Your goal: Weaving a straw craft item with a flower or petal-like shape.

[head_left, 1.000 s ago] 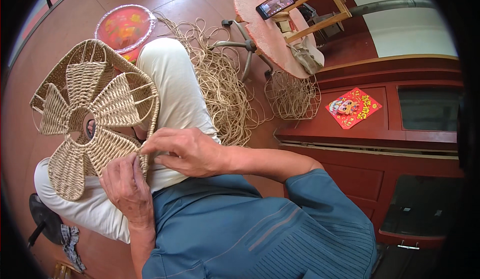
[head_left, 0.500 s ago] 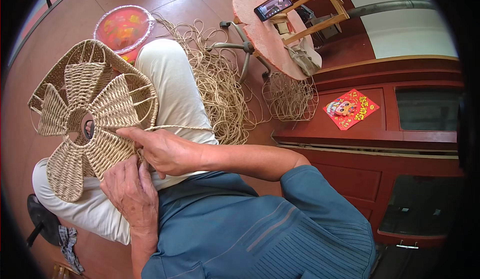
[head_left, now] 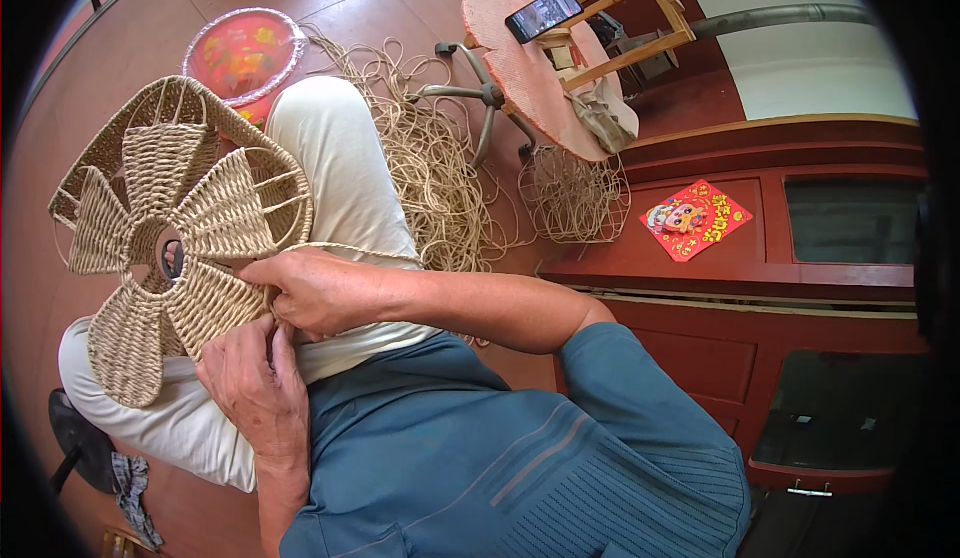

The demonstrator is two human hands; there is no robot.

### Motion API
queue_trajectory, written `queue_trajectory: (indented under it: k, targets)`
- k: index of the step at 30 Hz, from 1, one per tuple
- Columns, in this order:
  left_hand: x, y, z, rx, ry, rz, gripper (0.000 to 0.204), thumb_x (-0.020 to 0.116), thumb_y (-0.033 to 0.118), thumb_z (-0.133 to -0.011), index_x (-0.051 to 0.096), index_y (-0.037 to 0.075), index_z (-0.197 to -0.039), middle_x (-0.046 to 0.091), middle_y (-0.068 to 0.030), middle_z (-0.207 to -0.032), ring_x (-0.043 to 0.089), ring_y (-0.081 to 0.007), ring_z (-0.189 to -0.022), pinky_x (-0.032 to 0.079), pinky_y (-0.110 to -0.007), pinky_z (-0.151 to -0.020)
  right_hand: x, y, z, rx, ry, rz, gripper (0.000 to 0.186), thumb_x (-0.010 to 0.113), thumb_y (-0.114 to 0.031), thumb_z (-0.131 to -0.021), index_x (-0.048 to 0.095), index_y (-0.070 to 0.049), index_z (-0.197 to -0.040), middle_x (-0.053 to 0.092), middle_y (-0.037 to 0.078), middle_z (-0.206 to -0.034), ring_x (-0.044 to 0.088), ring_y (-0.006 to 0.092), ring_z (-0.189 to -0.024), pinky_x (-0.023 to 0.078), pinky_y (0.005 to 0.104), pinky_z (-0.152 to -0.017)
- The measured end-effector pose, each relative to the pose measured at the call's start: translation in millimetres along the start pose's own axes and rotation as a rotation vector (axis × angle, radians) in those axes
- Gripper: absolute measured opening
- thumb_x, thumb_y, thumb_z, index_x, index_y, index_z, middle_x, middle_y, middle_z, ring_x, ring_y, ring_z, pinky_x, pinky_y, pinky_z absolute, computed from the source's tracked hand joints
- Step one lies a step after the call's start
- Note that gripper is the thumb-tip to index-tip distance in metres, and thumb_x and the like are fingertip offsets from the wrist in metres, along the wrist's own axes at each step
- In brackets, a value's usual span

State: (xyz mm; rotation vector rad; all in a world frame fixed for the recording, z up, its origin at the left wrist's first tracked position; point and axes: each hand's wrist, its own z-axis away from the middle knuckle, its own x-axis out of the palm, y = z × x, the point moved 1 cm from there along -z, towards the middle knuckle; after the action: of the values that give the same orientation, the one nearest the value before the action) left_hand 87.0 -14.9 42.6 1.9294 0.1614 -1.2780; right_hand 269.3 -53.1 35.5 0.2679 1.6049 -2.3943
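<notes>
A woven straw basket (head_left: 215,313) with flower-shaped petals around a round central hole rests on my lap. My left hand (head_left: 258,383) is closed on the outer end of the petal nearest me, fingers bent over its edge. My right hand (head_left: 315,293) meets it there, fingertips pinched at that edge where a strand shows. Its index finger lies against the petal's side. A twisted straw cord (head_left: 365,254) stretches from behind my right hand across my thigh. Open wire loops of the frame show at some petals. What the fingertips grip is partly hidden.
A large tangle of straw cord (head_left: 430,193) lies on the floor beyond my knee. Beside it are a wire frame (head_left: 572,198) and a pink-topped swivel stool (head_left: 500,58) bearing a phone (head_left: 545,13). A red round container (head_left: 240,58) stands at the far left. Red doors (head_left: 690,348) line the right.
The basket and both hands have shifted slightly left in view. My right fingers have drawn in closer to the petal's edge and the left fingertips. The phone's screen picture differs.
</notes>
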Motion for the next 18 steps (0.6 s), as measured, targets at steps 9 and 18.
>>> queue_trajectory:
  k: [9, 18]
  targets:
    - [3, -4, 3, -0.037, 0.014, 0.004, 0.013, 0.076, 0.01, -0.095, 0.074, 0.008, -0.108, 0.071, -0.005, -0.099, 0.062, -0.0295, -0.099, 0.043, -0.045, -0.092, 32, 9, 7, -0.142, 0.345, 0.229, 0.059, 0.065, -0.003, -0.09, 0.054, 0.0, -0.148, 0.074, 0.03, -0.104, 0.073, 0.0505, -0.099, 0.058, 0.055, -0.087]
    - [2, -2, 3, -0.061, 0.031, 0.043, 0.016, 0.079, 0.01, -0.094, 0.074, 0.009, -0.109, 0.071, -0.0027, -0.099, 0.063, -0.026, -0.099, 0.044, -0.042, -0.092, 73, 33, 29, -0.37, 0.78, -0.111, 0.051, 0.061, 0.008, -0.095, 0.056, -0.005, -0.144, 0.065, 0.005, -0.099, 0.058, 0.004, -0.063, 0.048, 0.0255, -0.057]
